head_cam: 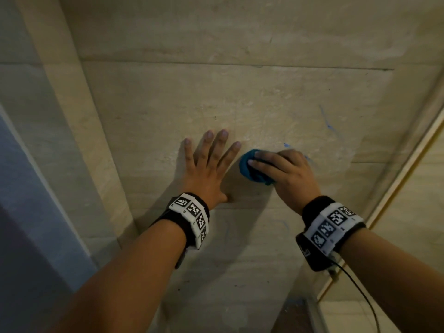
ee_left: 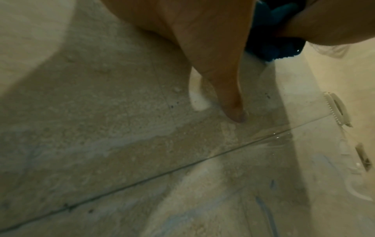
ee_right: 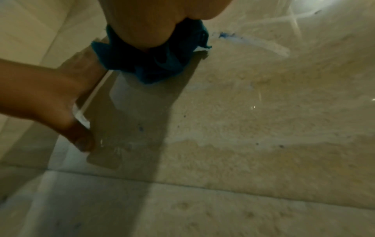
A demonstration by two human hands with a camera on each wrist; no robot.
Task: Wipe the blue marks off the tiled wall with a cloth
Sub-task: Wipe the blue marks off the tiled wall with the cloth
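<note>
On the beige stone-look tiled wall [head_cam: 240, 97], the right hand [head_cam: 286, 174] presses a bunched blue cloth [head_cam: 249, 168], its grip curled over the wad; the left hand [head_cam: 206, 164], just beside the cloth, lies flat with fingers spread, holding nothing. Thin blue marks [head_cam: 326, 121] lie beyond the cloth, with a smear [ee_right: 243, 40] touching its edge. Likely risk: the small wad skips these outlying streaks or merely spreads pigment, since little fabric contacts the wall.

Dim, warm light throughout. The arms cast soft shadows on the wall [head_cam: 240, 92] toward 6 o'clock. Wrist views are blurred and noisy, with wet glare at 2 o'clock; edges bend.
</note>
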